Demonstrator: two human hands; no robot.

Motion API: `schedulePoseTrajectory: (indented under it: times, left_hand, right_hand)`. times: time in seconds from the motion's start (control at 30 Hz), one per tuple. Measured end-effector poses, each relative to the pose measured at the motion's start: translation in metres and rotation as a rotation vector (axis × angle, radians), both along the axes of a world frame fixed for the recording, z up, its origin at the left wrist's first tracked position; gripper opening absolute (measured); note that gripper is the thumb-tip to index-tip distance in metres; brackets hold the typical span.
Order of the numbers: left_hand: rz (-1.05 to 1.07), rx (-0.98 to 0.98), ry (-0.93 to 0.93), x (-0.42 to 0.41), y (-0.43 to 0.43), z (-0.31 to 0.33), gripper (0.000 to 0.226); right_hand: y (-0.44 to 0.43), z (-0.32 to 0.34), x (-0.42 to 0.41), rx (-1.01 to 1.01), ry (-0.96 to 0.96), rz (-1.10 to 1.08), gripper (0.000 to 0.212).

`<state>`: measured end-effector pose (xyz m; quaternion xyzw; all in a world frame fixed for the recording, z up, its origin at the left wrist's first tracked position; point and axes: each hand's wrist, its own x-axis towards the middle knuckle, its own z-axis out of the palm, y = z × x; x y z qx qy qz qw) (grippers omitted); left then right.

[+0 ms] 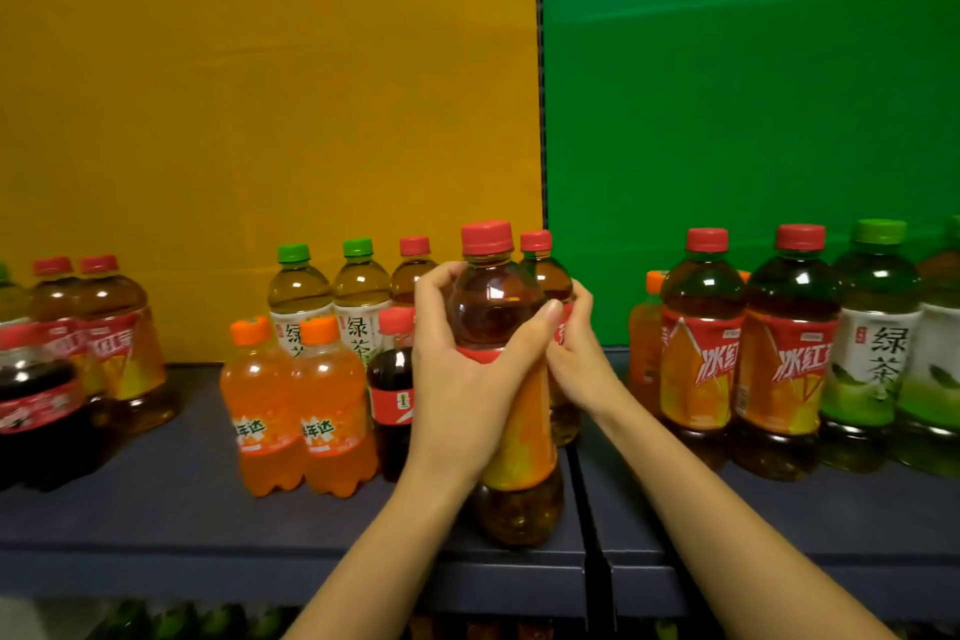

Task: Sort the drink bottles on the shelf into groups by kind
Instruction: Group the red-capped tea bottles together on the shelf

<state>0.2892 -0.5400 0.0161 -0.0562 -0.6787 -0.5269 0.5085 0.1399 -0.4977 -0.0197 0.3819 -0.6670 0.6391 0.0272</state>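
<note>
The iced black tea bottle [519, 457] was held upright at the front of the shelf [156, 509], in line with the seam between the yellow panel [260, 94] and the green panel [753, 94]. Its long axis ran vertically, red cap [487, 238] uppermost and label facing forward. Whether its base rested on the shelf or was lifted just clear could not be told.

The left hand [457, 379] was wrapped round the bottle's shoulder and upper label, fingers [434, 283] curled behind and thumb laid across the front. The right hand [582, 364] appeared to be closed round a second tea bottle [540, 270] standing just behind.

The bottle looked full, so some weight was to be expected. The thin plastic was judged likely to give slightly under pressure, and the glossy label to be somewhat slippery. A grip round the labelled waist was judged the surest hold.

To the left, two orange soda bottles [301, 405] and a cola bottle [392, 400] were grouped, with green tea bottles [358, 291] behind. To the right, two matching iced tea bottles [743, 353] were set side by side.
</note>
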Motion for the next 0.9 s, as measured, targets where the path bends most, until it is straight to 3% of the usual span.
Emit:
schedulePoseTrajectory:
  times: [0.13,0.23,0.5,0.73,0.9]
  left_hand:
    - [-0.032,-0.018,-0.014,-0.014,0.006,-0.007,0.059]
    - [-0.038,-0.027,-0.026,-0.026,0.011,-0.015,0.055]
    - [0.068,-0.046,-0.079,-0.058,0.017,-0.026,0.056]
    - [0.249,-0.101,-0.077,-0.074,0.013,-0.027,0.067]
    - [0.376,-0.215,-0.074,-0.075,0.016,-0.029,0.072]
  right_hand:
    - [0.004,0.004,-0.003,0.095,-0.015,-0.049,0.074]
    - [0.018,0.005,0.006,0.129,-0.066,-0.077,0.045]
    - [0.057,-0.001,0.016,-0.141,-0.049,-0.133,0.031]
    - [0.060,-0.012,0.035,-0.129,-0.010,-0.048,0.039]
    - [0.063,-0.011,0.043,-0.092,0.033,-0.077,0.027]
